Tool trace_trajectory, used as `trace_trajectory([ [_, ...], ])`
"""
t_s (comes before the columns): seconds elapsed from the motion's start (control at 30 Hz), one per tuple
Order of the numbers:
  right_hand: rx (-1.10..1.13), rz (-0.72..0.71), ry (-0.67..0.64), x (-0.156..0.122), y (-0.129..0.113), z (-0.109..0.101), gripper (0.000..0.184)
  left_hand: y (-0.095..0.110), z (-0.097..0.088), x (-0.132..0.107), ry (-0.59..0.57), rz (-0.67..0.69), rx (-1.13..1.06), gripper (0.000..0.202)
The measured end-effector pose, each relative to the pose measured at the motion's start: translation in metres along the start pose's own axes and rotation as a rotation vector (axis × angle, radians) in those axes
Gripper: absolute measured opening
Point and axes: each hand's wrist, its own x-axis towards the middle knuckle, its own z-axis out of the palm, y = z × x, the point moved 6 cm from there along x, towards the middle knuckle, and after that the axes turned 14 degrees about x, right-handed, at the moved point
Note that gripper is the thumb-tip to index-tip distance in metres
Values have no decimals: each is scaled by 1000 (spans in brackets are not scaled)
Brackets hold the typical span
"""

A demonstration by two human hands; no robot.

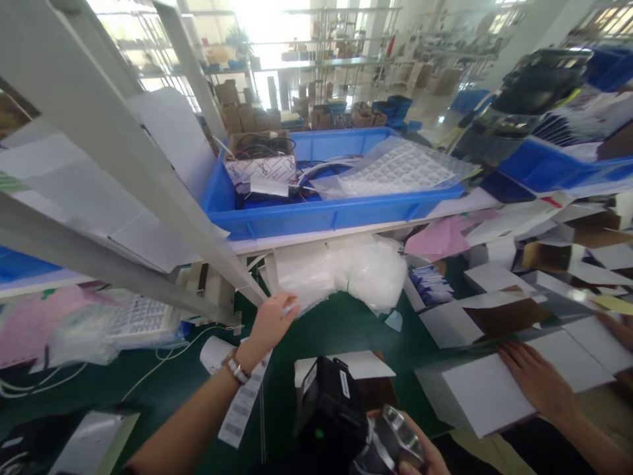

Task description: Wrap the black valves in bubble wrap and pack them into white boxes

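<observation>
My right hand is closed round a metal valve body with a threaded hex end. A black actuator box with white labels and a small green light adjoins it. Behind the actuator is an open white carton, brown inside. My left hand, with a watch or bracelet at the wrist, reaches out beside the clear plastic bags. Its fingers are curled and slightly blurred around a small whitish bit I cannot identify. Below that wrist lies a printed label strip on the green mat.
A co-worker's hand rests on a white box at right, among several open cartons. A blue bin with cables stands on the shelf above. A slanted metal post crosses the left side. Small packets fill a box.
</observation>
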Motion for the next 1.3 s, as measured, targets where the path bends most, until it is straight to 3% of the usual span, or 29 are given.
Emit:
trace_trajectory([
  [0.1, -83, -117, 150, 37, -66, -86, 45, -12, 18, 60, 33, 90, 207, 31],
  [0.2, -122, -211, 300, 75, -118, -184, 31, -24, 36, 96, -35, 88, 302, 22],
  [0.27, -267, -315, 376, 87, -132, -232, 32, -32, 45, 107, -71, 67, 358, 15],
  [0.33, -357, -341, 375, 91, -126, -258, 34, -37, 50, 113, -99, 53, 393, 13],
  [0.4, -379, -345, 347, 90, -115, -267, 34, -41, 51, 115, -111, 42, 408, 13],
  [0.57, -382, -402, 312, 83, -110, -262, 32, -37, 36, 110, -43, 35, 357, 17],
  [0.7, -343, -407, 311, 81, -113, -266, 37, -29, 21, 97, 42, 62, 242, 21],
  [0.83, -384, -425, 288, 79, -113, -269, 36, -24, 15, 84, 77, 53, 101, 37],
  [0.97, -314, -447, 271, 74, -108, -268, 38, -18, 0, 59, 180, -11, 9, 27],
  [1.07, -319, -438, 245, 73, -101, -273, 42, -16, -20, 18, 270, -61, -30, 24],
  [1.2, -419, -403, 219, 76, -108, -287, 41, -38, -55, -69, 415, -244, -8, 26],
  [1.27, -450, -414, 230, 74, -121, -278, 40, -57, -71, -125, 475, -378, 19, 25],
  [1.3, -434, -419, 226, 69, -126, -262, 38, -66, -79, -155, 507, -458, 36, 25],
])
